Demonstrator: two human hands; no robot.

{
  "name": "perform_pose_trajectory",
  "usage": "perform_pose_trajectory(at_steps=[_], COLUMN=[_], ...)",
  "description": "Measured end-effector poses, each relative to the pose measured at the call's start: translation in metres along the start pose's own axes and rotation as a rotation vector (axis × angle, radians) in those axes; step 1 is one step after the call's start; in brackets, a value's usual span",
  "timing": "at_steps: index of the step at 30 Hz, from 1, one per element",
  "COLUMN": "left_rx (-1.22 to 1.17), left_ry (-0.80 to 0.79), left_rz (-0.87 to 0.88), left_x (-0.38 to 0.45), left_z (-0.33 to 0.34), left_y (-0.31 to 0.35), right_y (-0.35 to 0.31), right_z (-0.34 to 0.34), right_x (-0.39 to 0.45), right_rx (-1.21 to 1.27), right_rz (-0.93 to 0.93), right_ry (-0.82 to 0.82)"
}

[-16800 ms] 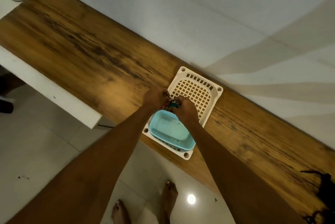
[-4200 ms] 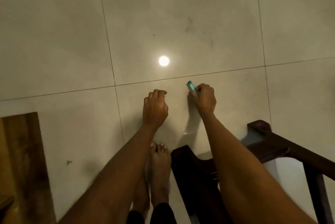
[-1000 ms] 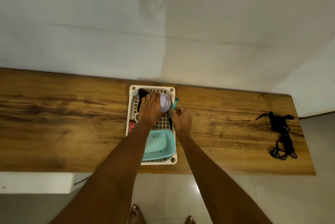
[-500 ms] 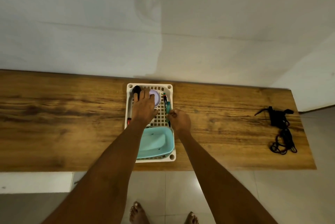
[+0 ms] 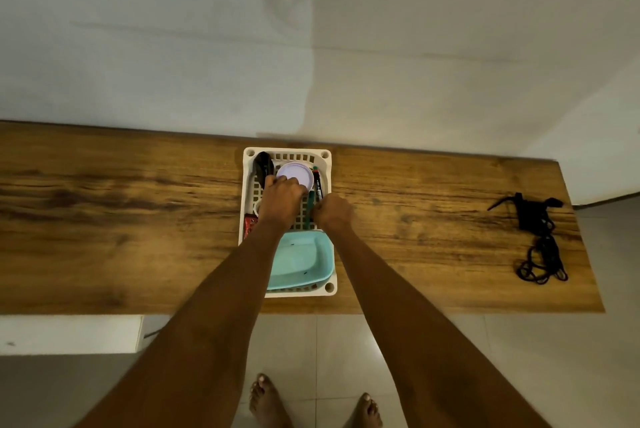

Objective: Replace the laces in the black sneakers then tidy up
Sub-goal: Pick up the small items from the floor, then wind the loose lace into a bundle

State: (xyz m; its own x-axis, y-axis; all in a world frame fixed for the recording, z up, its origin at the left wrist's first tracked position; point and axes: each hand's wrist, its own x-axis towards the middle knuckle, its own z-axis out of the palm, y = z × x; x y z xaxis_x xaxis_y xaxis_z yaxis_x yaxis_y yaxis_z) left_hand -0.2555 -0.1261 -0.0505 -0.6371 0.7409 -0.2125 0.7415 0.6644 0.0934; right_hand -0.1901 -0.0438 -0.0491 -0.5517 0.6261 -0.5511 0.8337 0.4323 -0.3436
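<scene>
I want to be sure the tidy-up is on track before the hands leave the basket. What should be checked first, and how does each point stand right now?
1. Teal pen inside the white basket: ok, it lies along the right side, with the right hand at its near end.
2. Right hand let go of the pen: cannot tell, the fingers hide the contact.
3. Left hand clear of the contents: not ok, its fingertips rest on the lilac lid.
4. Teal tub seated in the basket: ok, at the near end.
5. Black laces put away: not ok, they lie loose on the wooden shelf, far right.
</scene>
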Motion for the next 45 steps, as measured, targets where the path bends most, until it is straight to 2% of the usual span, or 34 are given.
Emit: perform_pose_trajectory(at_steps=[9, 16, 21, 25, 33, 36, 40, 45], left_rx=[-0.09, -0.306, -0.368, -0.384, -0.382, -0.358, -0.372, -0.408], left_ry=[0.053, 0.21, 0.205, 0.152, 0.036, -0.012, -0.04, -0.014], left_rz=[-0.034, -0.062, 0.016, 0.024, 0.04, 0.04, 0.007, -0.03], left_x=[-0.016, -0.047, -0.074, -0.082, -0.049, -0.031, -0.021, -0.018], left_z=[-0.004, -0.002, -0.002, 0.008, 0.02, 0.031, 0.041, 0.037], left_y=[0.011, 0.052, 0.115, 0.182, 0.36, 0.412, 0.443, 0.449], right_y=[0.002, 0.029, 0.097, 0.175, 0.342, 0.393, 0.432, 0.434], right_z=[0.0, -0.009, -0.032, -0.065, -0.131, -0.147, -0.153, -0.168], right_x=[-0.008, -0.034, -0.056, -0.065, -0.067, -0.05, -0.028, -0.021], right_rx=[-0.159, 0.139, 0.221, 0.17, 0.172, 0.1, 0.032, 0.107], right_rz=[-0.093, -0.187, -0.185, -0.142, 0.052, 0.117, 0.067, 0.009], right_ry=[0.073, 0.181, 0.244, 0.284, 0.385, 0.367, 0.32, 0.289])
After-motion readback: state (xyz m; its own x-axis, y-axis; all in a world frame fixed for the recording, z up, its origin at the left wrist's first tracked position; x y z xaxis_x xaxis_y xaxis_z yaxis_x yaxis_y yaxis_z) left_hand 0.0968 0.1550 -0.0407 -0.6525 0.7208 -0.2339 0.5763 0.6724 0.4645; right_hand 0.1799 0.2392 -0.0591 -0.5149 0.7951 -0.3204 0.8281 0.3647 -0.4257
